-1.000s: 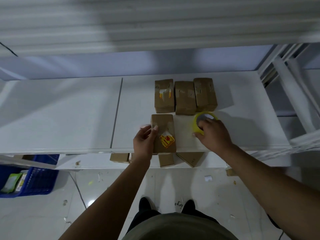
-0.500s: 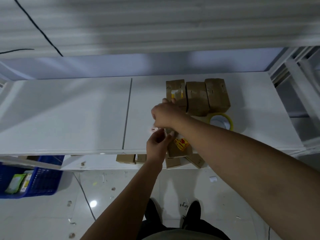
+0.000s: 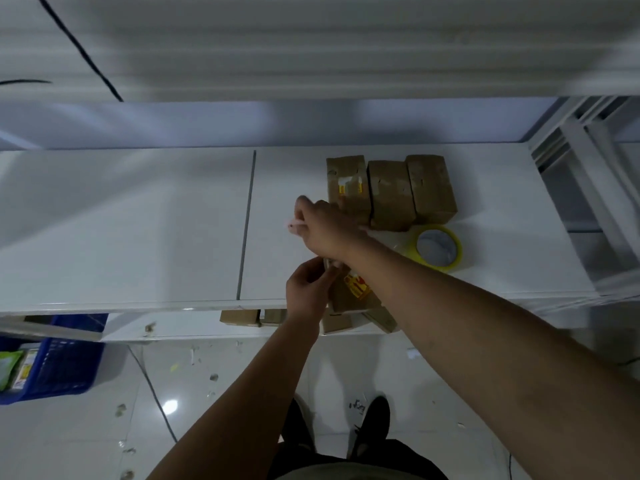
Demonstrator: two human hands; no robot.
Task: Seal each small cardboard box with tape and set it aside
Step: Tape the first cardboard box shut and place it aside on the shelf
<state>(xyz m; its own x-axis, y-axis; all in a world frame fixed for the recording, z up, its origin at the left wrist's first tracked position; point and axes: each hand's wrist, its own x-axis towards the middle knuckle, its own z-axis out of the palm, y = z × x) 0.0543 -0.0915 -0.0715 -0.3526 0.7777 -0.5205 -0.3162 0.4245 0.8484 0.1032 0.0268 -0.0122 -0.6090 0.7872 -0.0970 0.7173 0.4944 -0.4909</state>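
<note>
A small cardboard box (image 3: 347, 300) with a yellow and red label lies at the white table's (image 3: 138, 230) near edge. My left hand (image 3: 307, 289) grips its left side. My right arm crosses over the box, hiding most of its top. My right hand (image 3: 325, 230) is left of the box's far end, fingers curled round a small pink-white tool (image 3: 292, 225) just above the table. A yellow tape roll (image 3: 438, 247) lies flat to the right of the box, untouched. Three taped cardboard boxes (image 3: 391, 194) stand side by side at the back.
More cardboard boxes (image 3: 239, 317) sit on a lower shelf under the table edge. A blue crate (image 3: 59, 362) with packets stands on the floor at the left. A white metal rack (image 3: 588, 188) borders the table on the right. A seam (image 3: 248, 223) splits the tabletop.
My right hand left the tape roll, crossed over the box to its left side and took hold of the small pink-white tool. My left hand stayed on the box.
</note>
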